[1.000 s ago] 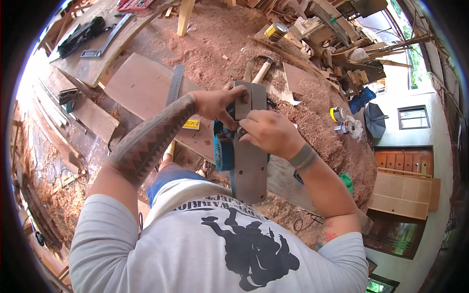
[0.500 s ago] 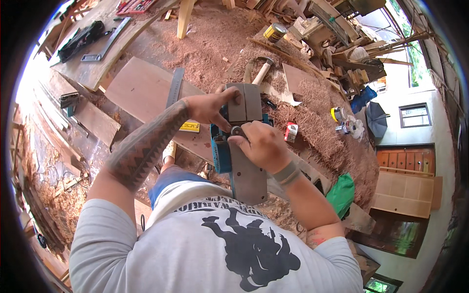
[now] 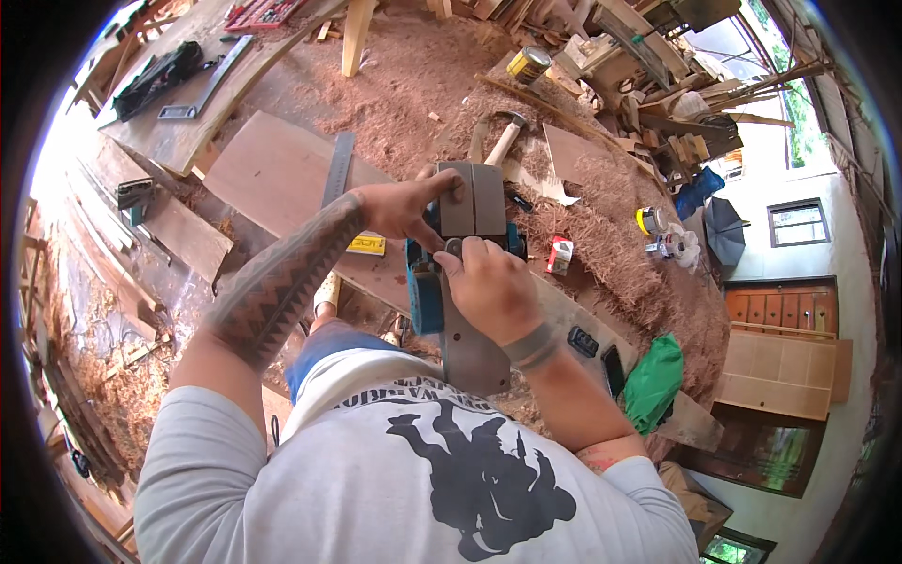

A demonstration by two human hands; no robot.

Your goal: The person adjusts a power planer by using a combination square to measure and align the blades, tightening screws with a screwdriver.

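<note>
A blue electric planer is turned over in front of my shirt, its grey metal sole plates facing up. My left hand is wrapped round its far end, thumb toward the gap between the plates. Curled at that gap, my right hand has its thumb and fingers closed on the planer by the cutter drum. The fingers cover most of the drum, so any small part in their grip is hidden. Beyond my left forearm lies a wide board with a steel square on it.
A hammer, a red-and-white box and heaped wood shavings lie beyond the planer. To the right are a green bag and a dark phone-like object. A yellow can stands near stacked scrap wood.
My right hand has shifted slightly left and its fingers curl further over the drum gap, covering the round metal end that showed earlier. My left hand keeps its hold.
</note>
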